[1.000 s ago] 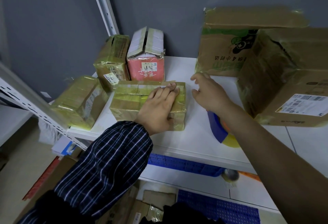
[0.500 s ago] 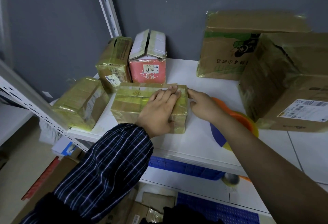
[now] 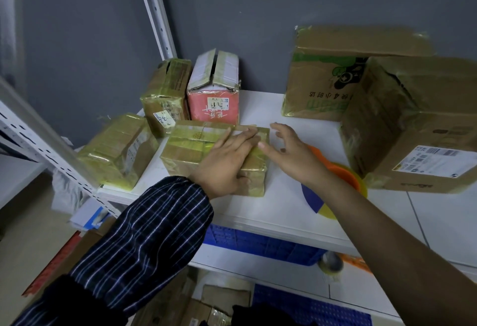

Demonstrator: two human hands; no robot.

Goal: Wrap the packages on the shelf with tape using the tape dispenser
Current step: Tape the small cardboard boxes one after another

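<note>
Now | left hand [image 3: 224, 163] fingers flat, together on taped-shut package [image 3: 191, 151] | right hand [image 3: 294, 156] fingers spread, empty, beside it

Middle package [image 3: 191, 152]: brown box wrapped in glossy yellowish tape, lying flat near the front edge of the shelf [image 3: 284, 209].
Red package [image 3: 214, 108]: upright at its 12 o'clock, top flaps ajar.
Tape dispenser [image 3: 346, 173]: orange, blue and yellow, at its 3 o'clock.

The left arm wears a long sleeve [image 3: 144, 235] of dark navy cloth, checked with thin pale and violet lines, its cuff ending at the wrist just behind the left hand [image 3: 227, 160]. The right forearm [image 3: 387, 227] and right hand [image 3: 294, 155] are bare.
</note>
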